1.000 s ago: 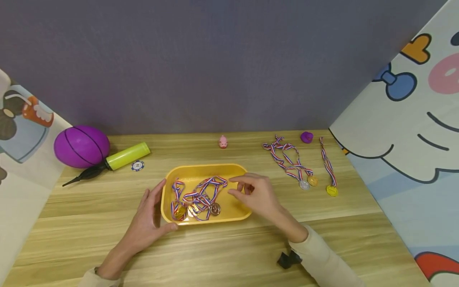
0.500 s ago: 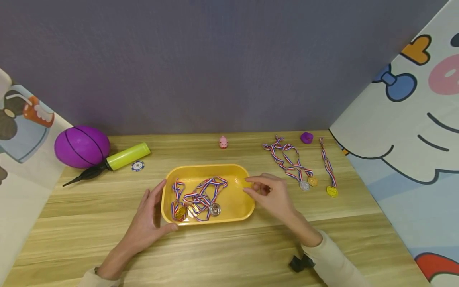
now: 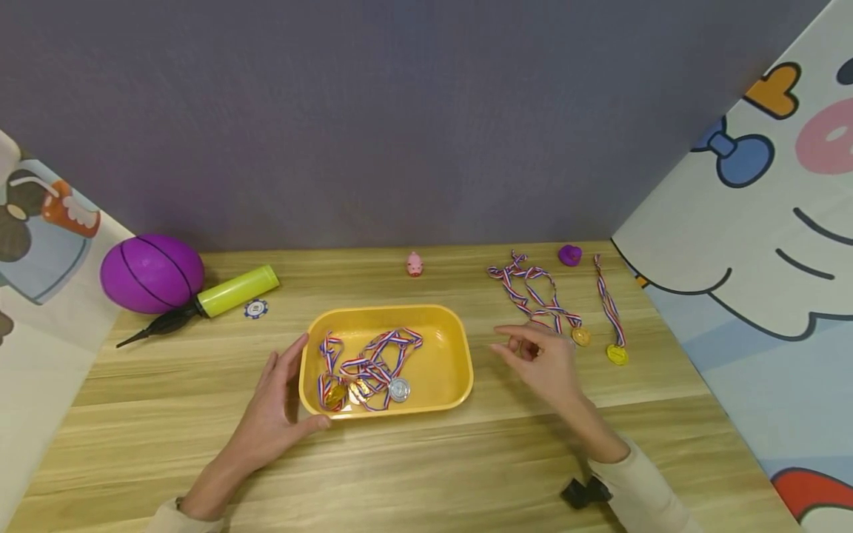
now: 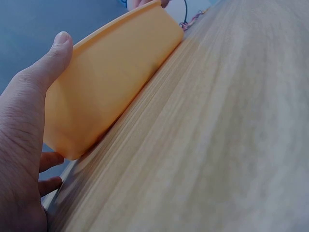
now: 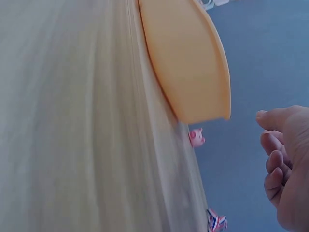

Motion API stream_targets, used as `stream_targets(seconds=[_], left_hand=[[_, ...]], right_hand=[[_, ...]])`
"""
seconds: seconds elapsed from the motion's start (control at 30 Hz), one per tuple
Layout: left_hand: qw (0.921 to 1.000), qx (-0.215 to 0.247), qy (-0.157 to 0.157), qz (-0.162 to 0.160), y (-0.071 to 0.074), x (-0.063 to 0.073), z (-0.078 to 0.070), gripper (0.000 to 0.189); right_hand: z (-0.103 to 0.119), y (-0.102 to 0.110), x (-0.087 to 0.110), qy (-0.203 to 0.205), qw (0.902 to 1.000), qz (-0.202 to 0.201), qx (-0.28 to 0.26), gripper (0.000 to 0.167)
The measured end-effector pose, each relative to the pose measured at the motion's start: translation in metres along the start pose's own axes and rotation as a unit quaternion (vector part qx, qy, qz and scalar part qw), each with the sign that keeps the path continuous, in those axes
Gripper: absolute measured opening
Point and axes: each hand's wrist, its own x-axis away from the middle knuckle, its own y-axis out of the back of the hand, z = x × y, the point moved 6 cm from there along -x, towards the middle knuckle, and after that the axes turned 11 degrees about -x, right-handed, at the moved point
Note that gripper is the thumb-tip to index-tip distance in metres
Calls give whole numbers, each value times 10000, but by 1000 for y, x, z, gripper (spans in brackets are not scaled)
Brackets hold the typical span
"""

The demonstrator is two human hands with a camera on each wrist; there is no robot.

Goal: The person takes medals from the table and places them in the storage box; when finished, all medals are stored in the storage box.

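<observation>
At its left end, a yellow plastic tray (image 3: 460, 363) is held by my left hand (image 3: 263, 426); the left wrist view shows the thumb along the tray's outer wall (image 4: 106, 82). Inside lie several medals on striped ribbons (image 3: 373, 363), including a silver medal (image 3: 399, 389) and a gold medal (image 3: 335, 396). To the right of the tray, above the table, is my right hand (image 3: 546, 370), holding nothing, with thumb and index finger apart. It partly covers a silver medal beside a gold medal (image 3: 581, 337) with tangled ribbons. Farther right lies another gold medal (image 3: 617, 354), its ribbon stretched back.
Along the back stand a pink pig figure (image 3: 415, 264) and a purple rubber duck (image 3: 569, 255). At the left are a purple ball (image 3: 152, 274), a green hand pump (image 3: 238, 290) with a black nozzle, and a poker chip (image 3: 256, 309). A grey wall closes the table's back.
My right hand has moved right, from over the tray's right side to the table between the tray and the loose medals. The left hand and tray have stayed put.
</observation>
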Motion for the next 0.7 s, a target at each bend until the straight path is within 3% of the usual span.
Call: stream_targets(seconds=[0.23, 0.5, 0.7], left_hand=[[10000, -6, 2, -5, 0, 0, -1, 126], [10000, -22, -13, 14, -1, -1, -1, 127], [10000, -19, 0, 9, 0, 0, 0, 127]], right_hand=[[-15, 20, 10, -201, 9991, -220, 288, 35], [-30, 48, 20, -581, 9956, -444, 588, 28], [-41, 64, 23, -553, 9938, -490, 829, 28]])
